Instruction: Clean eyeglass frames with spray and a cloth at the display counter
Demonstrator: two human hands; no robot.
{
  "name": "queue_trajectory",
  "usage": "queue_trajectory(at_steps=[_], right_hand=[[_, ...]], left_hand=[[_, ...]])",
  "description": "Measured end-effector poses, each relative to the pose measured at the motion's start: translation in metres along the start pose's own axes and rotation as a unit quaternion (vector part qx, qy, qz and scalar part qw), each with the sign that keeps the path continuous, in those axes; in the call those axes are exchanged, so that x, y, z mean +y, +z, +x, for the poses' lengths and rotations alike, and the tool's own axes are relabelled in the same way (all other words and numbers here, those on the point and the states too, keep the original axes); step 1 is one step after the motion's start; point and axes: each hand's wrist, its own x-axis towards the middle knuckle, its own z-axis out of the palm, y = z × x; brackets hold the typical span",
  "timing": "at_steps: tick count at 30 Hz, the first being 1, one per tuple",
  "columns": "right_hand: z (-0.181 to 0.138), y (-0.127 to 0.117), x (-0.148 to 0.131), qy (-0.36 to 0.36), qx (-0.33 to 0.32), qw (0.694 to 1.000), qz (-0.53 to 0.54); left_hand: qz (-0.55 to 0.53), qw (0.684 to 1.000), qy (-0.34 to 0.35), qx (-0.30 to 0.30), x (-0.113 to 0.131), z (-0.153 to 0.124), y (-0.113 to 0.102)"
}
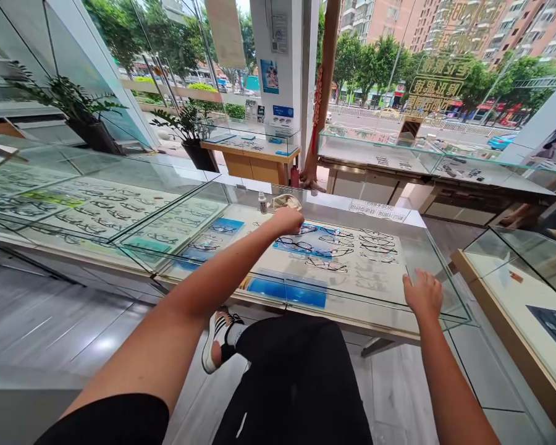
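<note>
Nearest, the person's own black-trousered legs and a white trainer with black stripes point(215, 346) show above the grey plank floor point(65, 327). Just beyond them stands the long glass display counter with a pale wooden frame point(412, 259); its clear top carries both hands.

The right hand point(424, 295) rests near the counter's near right corner, palm down on the glass, fingers spread loosely and holding nothing.

The left hand point(287, 220) reaches farther, toward the middle of the top and closer to the far edge. Its fingers are curled down onto the glass at the near side of a crumpled beige cloth point(282, 202); whether they grip the cloth cannot be told. The cloth is a small, soft, bunched heap, pale tan with lighter folds, lying on the glass close to the far edge. Just beside it, on its left, stands a small white spray bottle with a dark cap point(262, 203), upright.

Under the glass, rows of dark-rimmed spectacle frames point(338, 247) lie on a cream tray with blue cards.

Farther off, more glass cases, a dark potted green plant point(192, 133) and a white pillar point(282, 62) stand before the street windows.
</note>
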Motion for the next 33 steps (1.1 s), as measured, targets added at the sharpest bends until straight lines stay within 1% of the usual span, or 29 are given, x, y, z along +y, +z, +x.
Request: queue_trajectory(at_steps=[5, 8, 11, 16, 20, 28, 33], right_hand=[[0.001, 0.0, -0.002, 0.012, -0.004, 1.0, -0.003], [-0.001, 0.0, -0.004, 0.011, -0.005, 1.0, -0.002], [-0.001, 0.0, -0.005, 0.009, -0.007, 1.0, -0.003], [-0.001, 0.001, -0.006, 0.012, -0.006, 1.0, -0.012], [-0.001, 0.002, -0.006, 0.01, -0.003, 1.0, -0.012], [-0.001, 0.004, -0.006, 0.01, 0.004, 1.0, -0.016], [-0.002, 0.003, -0.008, 0.011, 0.002, 1.0, -0.01]], left_hand=[[0.048, 0.998, 0.028, 0.019, 0.012, 0.007, 0.02], [0.062, 0.997, 0.046, 0.017, 0.012, 0.008, 0.032], [0.067, 0.996, 0.052, 0.019, 0.008, 0.007, 0.039], [0.067, 0.996, 0.05, 0.021, -0.002, 0.01, 0.039], [0.059, 0.996, 0.046, 0.038, -0.011, 0.017, 0.037], [0.015, 0.998, -0.004, 0.055, -0.017, 0.039, 0.045], [-0.044, 0.997, -0.031, 0.061, -0.02, 0.044, 0.045]])
